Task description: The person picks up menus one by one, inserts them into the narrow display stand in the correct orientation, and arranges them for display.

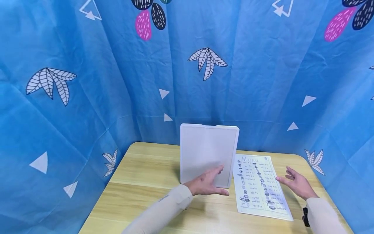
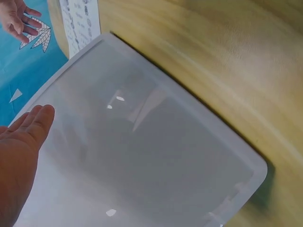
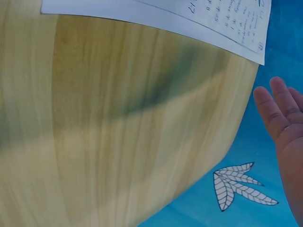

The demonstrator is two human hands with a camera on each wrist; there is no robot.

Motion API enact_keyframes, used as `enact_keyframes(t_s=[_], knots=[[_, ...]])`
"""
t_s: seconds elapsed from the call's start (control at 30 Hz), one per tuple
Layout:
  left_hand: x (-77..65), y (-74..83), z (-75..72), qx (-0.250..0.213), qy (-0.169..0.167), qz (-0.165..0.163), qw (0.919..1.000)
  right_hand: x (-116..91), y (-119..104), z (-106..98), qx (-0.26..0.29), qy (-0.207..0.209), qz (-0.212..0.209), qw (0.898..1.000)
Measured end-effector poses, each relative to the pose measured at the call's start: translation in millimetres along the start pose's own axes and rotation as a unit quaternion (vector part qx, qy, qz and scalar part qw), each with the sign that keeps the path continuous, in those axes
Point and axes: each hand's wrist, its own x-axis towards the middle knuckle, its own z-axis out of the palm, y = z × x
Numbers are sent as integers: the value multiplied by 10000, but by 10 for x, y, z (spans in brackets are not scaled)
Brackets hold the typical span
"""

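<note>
The left grip (image 1: 205,184), fingers spread and holding nothing, is in front of the white panel (image 1: 207,148); the right grip (image 1: 299,184), likewise empty, is beside the Menu sheet (image 1: 257,185), near the right edge of the wood-grain surface (image 1: 146,172). The sheet lies flat toward the far right corner; left of it the panel stands roughly upright, short of the far edge. Blue patterned curtains (image 1: 248,91) hang beyond

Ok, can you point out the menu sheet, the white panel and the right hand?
Menu sheet (image 1: 258,187): head view, middle of its written face.
White panel (image 1: 208,151): head view, middle of its front face.
Right hand (image 1: 300,186): head view, middle of the hand.
</note>
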Motion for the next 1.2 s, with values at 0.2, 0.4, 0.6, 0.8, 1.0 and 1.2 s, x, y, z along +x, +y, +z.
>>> enact_keyframes(t_s=[0.2,0.4,0.6,0.8,1.0,1.2], knots=[[-16,-21,129,-93,-49,-144,9998,15,38,42,46,-145,140,9998],[-21,-86,253,-293,-39,-222,9993,22,54,72,31,-160,166,9997],[-19,-117,352,-535,-23,-350,9980,59,103,136,129,-164,203,9996],[-20,-153,464,-526,-48,-393,9978,92,143,221,280,-314,336,9985],[-20,-207,565,-814,18,-691,9943,102,173,264,315,-504,480,9971],[18,-217,649,-937,42,-733,9929,112,180,287,184,-573,653,9960]])
